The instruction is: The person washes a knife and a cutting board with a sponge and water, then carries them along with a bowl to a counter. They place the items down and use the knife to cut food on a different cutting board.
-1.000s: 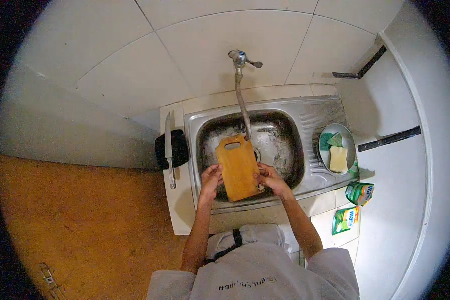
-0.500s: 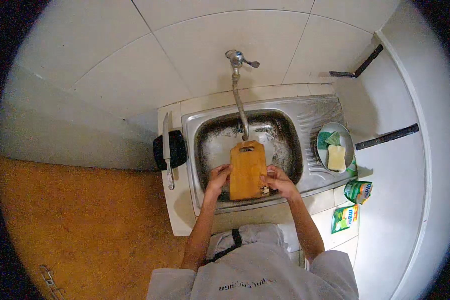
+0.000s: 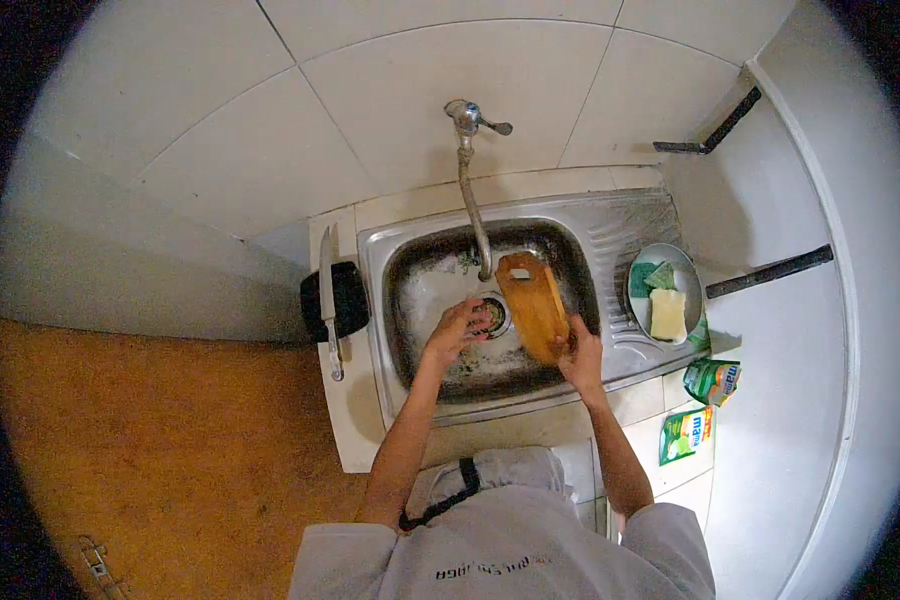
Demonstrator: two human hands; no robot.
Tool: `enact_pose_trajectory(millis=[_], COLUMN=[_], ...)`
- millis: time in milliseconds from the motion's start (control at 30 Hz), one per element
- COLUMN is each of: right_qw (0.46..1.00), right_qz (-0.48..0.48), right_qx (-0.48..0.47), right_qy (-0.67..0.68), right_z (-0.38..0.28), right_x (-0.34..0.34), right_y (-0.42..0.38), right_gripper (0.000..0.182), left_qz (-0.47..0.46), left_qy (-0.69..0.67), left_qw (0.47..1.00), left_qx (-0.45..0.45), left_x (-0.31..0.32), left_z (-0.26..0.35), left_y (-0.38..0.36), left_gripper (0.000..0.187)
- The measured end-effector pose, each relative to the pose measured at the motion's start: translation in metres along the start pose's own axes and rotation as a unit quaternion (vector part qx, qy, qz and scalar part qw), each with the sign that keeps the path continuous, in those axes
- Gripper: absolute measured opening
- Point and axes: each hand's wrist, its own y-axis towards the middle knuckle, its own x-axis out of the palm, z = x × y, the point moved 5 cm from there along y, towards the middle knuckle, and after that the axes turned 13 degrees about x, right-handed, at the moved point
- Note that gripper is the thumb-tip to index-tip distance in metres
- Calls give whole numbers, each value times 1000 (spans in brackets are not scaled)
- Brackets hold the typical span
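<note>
A corner with pale wall tiles (image 3: 450, 70) and a brown floor (image 3: 170, 430) surrounds a metal sink (image 3: 370, 250), seen from above. A tap (image 3: 467, 118) on the wall sends a long, bent spout (image 3: 470, 195) down over the basin, its end close to the board's upper end. A wooden cutting board (image 3: 535, 312) is over the right half of the basin, tilted, its slotted handle end pointing toward the wall. The person's right hand (image 3: 582, 358) grips the board by the lower right edge, fingers pinching the wood. The left hand (image 3: 460, 328) is apart from the board, its fingers spread above the drain (image 3: 494, 316) and partly covering it. To the left of the sink, 1 long knife (image 3: 327, 285) lies across a black object (image 3: 350, 300). On the drainboard (image 3: 620, 265) to the right, a plate (image 3: 688, 275) holds 2 green scouring pads (image 3: 644, 279) and 1 pale yellow sponge (image 3: 668, 316). Near the plate, 2 green packets (image 3: 712, 382) are on the counter (image 3: 645, 405). The person wears a light grey shirt (image 3: 500, 545).
</note>
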Motion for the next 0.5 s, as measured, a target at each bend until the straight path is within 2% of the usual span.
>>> enact_pose_trajectory(millis=[67, 100, 167, 200, 267, 300, 367, 400, 467, 500], right_qw=[996, 996, 988, 988, 971, 971, 950, 950, 951, 951], right_qz=[37, 36, -4, -4, 50, 50, 76, 76, 81, 81], right_qx=[-44, -44, -83, -83, -145, -146, -244, -243, -239, -239], right_qy=[-65, -65, -129, -129, -185, -185, -181, -181, -181, -181], right_z=[-15, -12, -3, 1, 4, 4, -5, -2, 9, 11], right_x=[-8, -7, 6, 13, 27, 30, 34, 38, 51, 54], right_y=[-4, -3, -5, -6, -13, -16, -28, -31, -32, -32], right_gripper=[34, 34, 48, 48, 60, 60, 64, 64, 50, 50], left_qz=[-7, -7, -10, -9, -60, -60, -34, -34, 59, 60], left_qy=[-129, -129, -219, -219, -289, -289, -281, -281, -225, -224], left_qw=[990, 990, 970, 970, 948, 948, 956, 956, 972, 972], left_qx=[-57, -57, -101, -101, -116, -115, -76, -77, -46, -47], left_x=[1, 1, 5, 4, 9, 10, 8, 10, 4, -3], left_z=[-6, -2, 2, 3, 5, 3, 1, 5, 15, 4], left_y=[2, 0, -6, -5, -5, -6, -9, -16, -31, -30], left_gripper=[65, 65, 68, 68, 65, 65, 56, 56, 41, 41])
